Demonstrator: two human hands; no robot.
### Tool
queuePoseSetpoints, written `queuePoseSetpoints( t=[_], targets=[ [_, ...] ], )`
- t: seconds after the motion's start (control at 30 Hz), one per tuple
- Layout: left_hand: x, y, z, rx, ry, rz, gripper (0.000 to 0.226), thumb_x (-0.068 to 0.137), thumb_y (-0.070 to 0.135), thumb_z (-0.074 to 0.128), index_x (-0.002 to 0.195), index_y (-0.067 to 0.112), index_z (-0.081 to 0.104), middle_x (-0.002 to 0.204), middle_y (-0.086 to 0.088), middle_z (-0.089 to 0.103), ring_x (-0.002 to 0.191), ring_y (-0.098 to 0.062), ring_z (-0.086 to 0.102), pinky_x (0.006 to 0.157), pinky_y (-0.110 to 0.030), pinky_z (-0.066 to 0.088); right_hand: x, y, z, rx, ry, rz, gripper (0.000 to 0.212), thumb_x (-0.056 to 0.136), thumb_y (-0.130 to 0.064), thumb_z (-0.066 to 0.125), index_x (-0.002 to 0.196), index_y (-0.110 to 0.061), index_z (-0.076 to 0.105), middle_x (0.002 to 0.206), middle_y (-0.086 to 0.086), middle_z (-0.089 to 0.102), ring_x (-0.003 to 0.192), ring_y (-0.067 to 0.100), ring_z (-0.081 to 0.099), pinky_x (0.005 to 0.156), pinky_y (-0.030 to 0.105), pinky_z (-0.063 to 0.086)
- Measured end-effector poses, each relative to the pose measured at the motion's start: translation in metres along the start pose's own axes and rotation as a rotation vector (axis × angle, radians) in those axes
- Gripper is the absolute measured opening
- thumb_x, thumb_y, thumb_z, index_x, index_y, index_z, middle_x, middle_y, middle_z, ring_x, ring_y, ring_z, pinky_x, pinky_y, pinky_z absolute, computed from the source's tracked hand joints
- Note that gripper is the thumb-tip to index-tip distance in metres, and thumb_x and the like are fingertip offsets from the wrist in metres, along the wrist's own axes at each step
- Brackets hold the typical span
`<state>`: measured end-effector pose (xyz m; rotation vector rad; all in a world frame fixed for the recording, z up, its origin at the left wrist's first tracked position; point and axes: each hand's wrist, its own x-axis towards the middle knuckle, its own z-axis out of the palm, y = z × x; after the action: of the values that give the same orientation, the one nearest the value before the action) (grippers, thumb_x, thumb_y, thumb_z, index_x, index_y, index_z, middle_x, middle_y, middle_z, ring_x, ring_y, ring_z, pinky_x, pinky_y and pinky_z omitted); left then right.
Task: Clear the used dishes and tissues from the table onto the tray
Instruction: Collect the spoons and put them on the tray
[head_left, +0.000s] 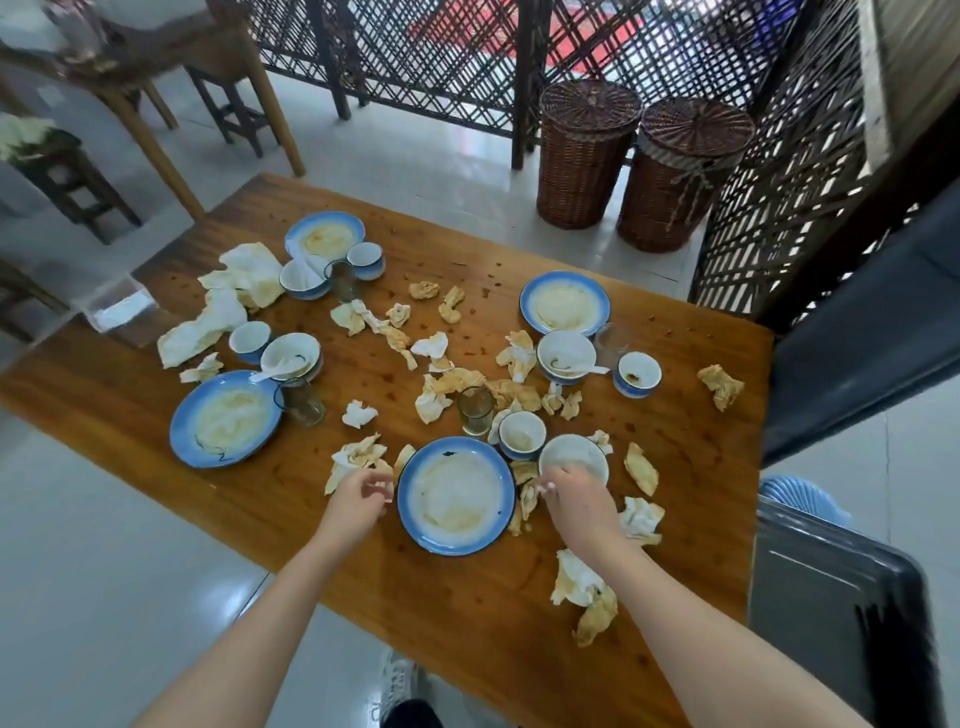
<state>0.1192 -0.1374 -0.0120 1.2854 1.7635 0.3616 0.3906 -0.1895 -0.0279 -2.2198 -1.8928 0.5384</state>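
**Light crockery, limp tissues, both grips unclear**

The left hand (358, 499) hangs with fingers loosely curled at the left rim of the nearest plate (456, 496), just by a heap of crumpled tissues (358, 457). I cannot tell whether it has hold of anything. The right hand (576, 499) lies over the near rim of a white bowl (574, 460) with its fingers bent. A small white bit shows at the thumb, but whether that is a spoon handle or tissue, and whether the grip is closed, cannot be made out.

The plate looks stiff, breakable and greasy with residue, so it is likely slippery. It is best taken at the blue rim, thumb on top. The bowl seems light enough for one hand at the rim. The tissues are soft and weightless and can be bunched several at once, though the stained ones may stick to the table (441, 597). The glass (475, 410) beyond the plate is fragile and would tip easily.

The dishes and tissues lie all over the table. The dark tray (831, 623) sits off its right end, bare in the part that shows. The picture's edge cuts it off, and what it stands on is hidden.
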Motion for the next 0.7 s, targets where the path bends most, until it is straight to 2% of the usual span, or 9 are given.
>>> queuePoseSetpoints(
  t=[0.07,0.13,0.27,0.33,0.4,0.47,0.57,0.67,0.7],
  targets=[
    [0.012,-0.002,-0.006,-0.006,-0.021,0.006,0.030,0.091,-0.002,0.046,0.111,0.014,0.061,0.106,-0.006,0.062,0.100,-0.019,0.059,0.075,-0.024,0.048,-0.001,-0.009,-0.005,-0.089,0.047,-0.005,0.010,0.092,-0.013,0.056,0.094,-0.017,0.066,0.084,0.000,0.065,0.077,0.019,0.063,0.058,0.023,0.043],
    [0.025,0.000,-0.015,-0.024,-0.058,0.017,0.030,0.090,-0.001,0.046,0.110,0.016,0.060,0.104,-0.004,0.064,0.094,-0.015,0.060,0.068,-0.020,0.047,-0.002,-0.022,-0.012,-0.112,0.124,0.007,0.009,0.090,-0.011,0.062,0.094,-0.015,0.068,0.078,0.000,0.068,0.067,0.017,0.065,0.054,0.020,0.042],
    [0.049,0.013,-0.042,-0.062,-0.104,0.045,0.031,0.091,0.000,0.047,0.111,0.019,0.061,0.103,0.000,0.064,0.089,-0.008,0.061,0.061,-0.017,0.048,0.002,-0.058,-0.025,-0.086,0.192,0.041,0.022,0.091,-0.010,0.061,0.112,-0.016,0.066,0.083,0.003,0.070,0.070,0.017,0.065,0.060,0.025,0.054],
    [0.060,0.018,-0.060,-0.085,-0.127,0.065,0.031,0.093,0.001,0.047,0.111,0.020,0.061,0.108,-0.002,0.064,0.090,-0.009,0.062,0.061,-0.018,0.050,0.010,-0.079,-0.029,-0.121,0.216,0.041,0.018,0.092,-0.010,0.059,0.107,-0.017,0.065,0.080,0.002,0.069,0.067,0.019,0.064,0.057,0.029,0.055],
    [0.070,0.018,-0.080,-0.122,-0.148,0.068,0.028,0.092,0.002,0.048,0.106,0.023,0.061,0.111,-0.003,0.063,0.092,-0.011,0.063,0.061,-0.017,0.050,0.019,-0.100,-0.030,-0.098,0.256,-0.019,0.015,0.089,-0.012,0.063,0.103,-0.015,0.068,0.074,0.001,0.068,0.061,0.018,0.062,0.050,0.027,0.052],
    [0.078,0.013,-0.099,-0.146,-0.149,0.060,0.027,0.091,0.001,0.049,0.104,0.021,0.061,0.109,-0.005,0.063,0.097,-0.014,0.062,0.063,-0.017,0.049,0.026,-0.120,-0.026,-0.057,0.246,-0.085,0.020,0.090,-0.018,0.063,0.109,-0.012,0.068,0.076,0.000,0.068,0.064,0.017,0.062,0.051,0.021,0.044],
    [0.089,-0.001,-0.125,-0.140,-0.108,0.060,0.027,0.092,-0.001,0.046,0.109,0.016,0.059,0.107,-0.008,0.064,0.090,-0.010,0.060,0.063,-0.016,0.047,0.038,-0.145,-0.014,-0.018,0.232,-0.112,0.027,0.094,-0.025,0.058,0.116,-0.012,0.065,0.079,-0.001,0.069,0.066,0.014,0.062,0.050,0.012,0.032],
    [0.100,-0.014,-0.148,-0.149,-0.068,0.048,0.026,0.095,0.002,0.045,0.113,0.014,0.058,0.106,-0.008,0.064,0.086,-0.010,0.060,0.060,-0.015,0.046,0.052,-0.168,-0.002,0.072,0.159,-0.089,0.034,0.100,-0.027,0.043,0.127,-0.013,0.059,0.092,-0.001,0.071,0.076,0.013,0.065,0.058,0.020,0.047],
    [0.105,-0.018,-0.154,-0.151,-0.057,0.037,0.025,0.096,0.004,0.044,0.113,0.016,0.058,0.105,-0.007,0.064,0.085,-0.011,0.061,0.058,-0.015,0.045,0.056,-0.175,0.001,0.106,0.142,-0.070,0.036,0.101,-0.027,0.041,0.131,-0.015,0.056,0.096,-0.001,0.071,0.079,0.014,0.066,0.058,0.016,0.045]
  ],
)
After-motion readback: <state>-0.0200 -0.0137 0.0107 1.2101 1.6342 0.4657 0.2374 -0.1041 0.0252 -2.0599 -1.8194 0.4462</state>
